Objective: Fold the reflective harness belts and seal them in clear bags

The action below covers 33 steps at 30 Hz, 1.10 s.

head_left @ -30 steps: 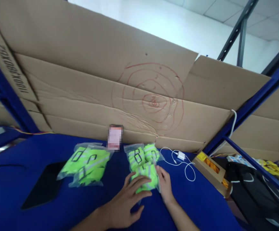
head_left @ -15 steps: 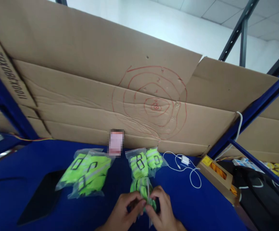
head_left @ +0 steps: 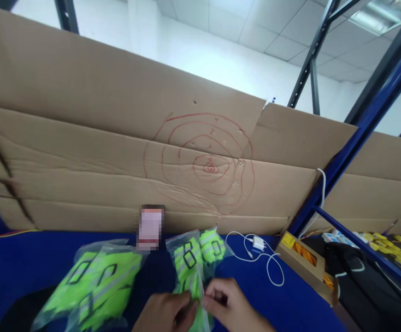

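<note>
At the bottom middle, my left hand (head_left: pixel 168 311) and my right hand (head_left: pixel 233 304) pinch the edge of a clear plastic bag (head_left: pixel 197 288) with neon-yellow reflective straps folded inside. Thumbs and forefingers of both hands meet close together along the bag's upright edge. Just beyond lie two more bagged bundles, one with a black buckle (head_left: pixel 189 259) and a smaller one (head_left: pixel 213 248) to its right. Larger bags of the same neon material (head_left: pixel 97 281) overlap on the left, black buckles showing through the plastic. My hands and the frame edge hide the held bag's lower part.
A phone-like, blurred-out object (head_left: pixel 150 227) leans against the cardboard wall (head_left: pixel 83 152), which has red rings drawn on it. A white charger (head_left: pixel 258 243) with cable lies right, beside an open cardboard box (head_left: pixel 300 258) of orange items. Blue cloth (head_left: pixel 256 272) covers the table.
The view has tilted up and shifted right, so things sit lower and further left. Both hands still pinch the bag edge, which now stands more upright between them.
</note>
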Motion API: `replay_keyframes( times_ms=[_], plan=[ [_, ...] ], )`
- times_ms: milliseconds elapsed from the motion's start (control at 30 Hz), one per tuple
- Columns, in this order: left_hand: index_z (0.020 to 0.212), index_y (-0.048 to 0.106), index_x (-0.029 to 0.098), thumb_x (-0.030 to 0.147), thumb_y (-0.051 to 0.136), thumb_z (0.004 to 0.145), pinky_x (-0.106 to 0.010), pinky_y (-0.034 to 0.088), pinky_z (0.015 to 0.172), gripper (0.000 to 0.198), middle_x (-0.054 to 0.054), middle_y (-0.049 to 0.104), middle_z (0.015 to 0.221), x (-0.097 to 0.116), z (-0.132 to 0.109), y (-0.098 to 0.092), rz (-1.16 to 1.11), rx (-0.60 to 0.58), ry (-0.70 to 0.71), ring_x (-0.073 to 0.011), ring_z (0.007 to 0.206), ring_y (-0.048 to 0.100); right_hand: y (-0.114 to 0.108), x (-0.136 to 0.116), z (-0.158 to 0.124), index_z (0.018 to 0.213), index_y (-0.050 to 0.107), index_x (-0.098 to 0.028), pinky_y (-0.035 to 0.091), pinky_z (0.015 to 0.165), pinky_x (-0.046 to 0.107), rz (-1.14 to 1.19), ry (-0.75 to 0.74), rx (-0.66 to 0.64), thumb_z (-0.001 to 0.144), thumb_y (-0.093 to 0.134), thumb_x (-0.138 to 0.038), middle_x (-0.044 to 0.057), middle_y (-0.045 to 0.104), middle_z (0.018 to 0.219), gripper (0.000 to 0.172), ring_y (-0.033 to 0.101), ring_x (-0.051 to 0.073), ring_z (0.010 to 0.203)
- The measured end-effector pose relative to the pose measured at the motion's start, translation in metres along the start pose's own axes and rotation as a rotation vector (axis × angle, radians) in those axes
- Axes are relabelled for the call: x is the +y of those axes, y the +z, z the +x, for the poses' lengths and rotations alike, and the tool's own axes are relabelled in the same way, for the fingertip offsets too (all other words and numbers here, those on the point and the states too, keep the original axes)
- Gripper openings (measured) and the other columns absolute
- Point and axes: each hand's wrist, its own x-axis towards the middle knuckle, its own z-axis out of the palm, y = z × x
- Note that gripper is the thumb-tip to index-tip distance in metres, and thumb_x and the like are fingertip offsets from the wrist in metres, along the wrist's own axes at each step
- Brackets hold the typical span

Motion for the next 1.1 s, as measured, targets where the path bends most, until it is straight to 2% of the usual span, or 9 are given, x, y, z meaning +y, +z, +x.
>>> replay_keyframes(
  times_ms=[100, 167, 233, 400, 533, 667, 767, 900, 1100],
  plan=[
    [0.078, 0.068, 0.02, 0.04, 0.056, 0.09, -0.031, 0.038, 0.067, 0.026, -0.009, 0.074, 0.08, 0.027, 0.017, -0.048, 0.227, -0.192, 0.059, -0.0269, 0.078, 0.07, -0.039, -0.028, 0.034, 0.081, 0.065, -0.015, 0.034, 0.055, 0.016, -0.033, 0.057, -0.411, 0.088, 0.076, -0.045, -0.006, 0.056, 0.068, 0.033, 0.044, 0.005, 0.06],
    [0.071, 0.067, 0.019, 0.044, 0.06, 0.088, -0.027, 0.038, 0.062, 0.032, -0.007, 0.073, 0.076, 0.042, 0.03, -0.073, 0.126, -0.353, 0.119, -0.023, 0.074, 0.069, -0.06, -0.043, 0.057, 0.083, 0.068, -0.015, 0.038, 0.057, 0.015, -0.048, 0.081, -0.648, 0.083, 0.08, -0.048, -0.006, 0.059, 0.069, 0.035, 0.049, 0.005, 0.062],
    [0.067, 0.064, 0.017, 0.054, 0.055, 0.093, -0.024, 0.038, 0.056, 0.046, -0.004, 0.068, 0.065, 0.048, 0.041, -0.086, -0.063, -0.482, 0.127, -0.0169, 0.061, 0.063, -0.071, -0.049, 0.075, 0.085, 0.067, -0.015, 0.041, 0.055, 0.015, -0.012, 0.169, -0.721, 0.081, 0.083, -0.048, -0.006, 0.06, 0.067, 0.037, 0.053, 0.005, 0.06],
    [0.072, 0.069, 0.015, 0.06, 0.055, 0.094, -0.021, 0.04, 0.055, 0.052, -0.002, 0.064, 0.058, 0.027, 0.057, -0.081, -0.255, -0.476, 0.051, -0.0125, 0.052, 0.059, -0.062, -0.038, 0.091, 0.088, 0.063, -0.015, 0.05, 0.059, 0.017, 0.094, 0.259, -0.776, 0.095, 0.069, -0.039, -0.004, 0.066, 0.07, 0.025, 0.062, 0.006, 0.057],
    [0.075, 0.072, 0.015, 0.07, 0.062, 0.086, -0.022, 0.042, 0.049, 0.057, -0.002, 0.066, 0.058, 0.001, 0.068, -0.07, -0.484, -0.645, -0.053, -0.0143, 0.049, 0.06, -0.051, -0.025, 0.091, 0.089, 0.063, -0.015, 0.055, 0.066, 0.021, 0.166, 0.286, -0.823, 0.101, 0.06, -0.04, -0.002, 0.069, 0.073, 0.028, 0.067, 0.008, 0.059],
    [0.082, 0.075, 0.015, 0.07, 0.072, 0.079, -0.021, 0.043, 0.049, 0.055, -0.002, 0.07, 0.064, -0.012, 0.08, -0.057, -0.639, -0.659, -0.088, -0.0122, 0.048, 0.061, -0.053, -0.016, 0.085, 0.085, 0.062, -0.016, 0.052, 0.061, 0.019, 0.151, 0.281, -0.714, 0.099, 0.062, -0.047, -0.003, 0.067, 0.069, 0.034, 0.065, 0.008, 0.055],
    [0.088, 0.077, 0.015, 0.067, 0.074, 0.08, -0.02, 0.043, 0.048, 0.052, -0.003, 0.074, 0.071, -0.017, 0.085, -0.052, -0.68, -0.585, -0.078, -0.0096, 0.047, 0.059, -0.057, -0.015, 0.079, 0.086, 0.062, -0.016, 0.052, 0.06, 0.019, 0.134, 0.269, -0.582, 0.098, 0.061, -0.051, -0.001, 0.067, 0.073, 0.037, 0.066, 0.008, 0.059],
    [0.09, 0.075, 0.015, 0.063, 0.075, 0.082, -0.018, 0.043, 0.047, 0.049, -0.002, 0.074, 0.071, -0.016, 0.082, -0.056, -0.715, -0.556, -0.061, -0.0093, 0.048, 0.061, -0.058, -0.024, 0.074, 0.086, 0.064, -0.016, 0.054, 0.063, 0.021, 0.099, 0.265, -0.47, 0.097, 0.062, -0.05, 0.0, 0.068, 0.073, 0.036, 0.068, 0.01, 0.066],
    [0.096, 0.075, 0.014, 0.055, 0.07, 0.09, -0.017, 0.042, 0.047, 0.042, -0.002, 0.073, 0.068, -0.005, 0.079, -0.064, -0.709, -0.629, -0.001, -0.0096, 0.051, 0.063, -0.063, -0.047, 0.068, 0.085, 0.065, -0.016, 0.048, 0.058, 0.021, -0.147, 0.187, -0.458, 0.099, 0.058, -0.047, 0.001, 0.068, 0.07, 0.034, 0.066, 0.012, 0.065]
  ],
)
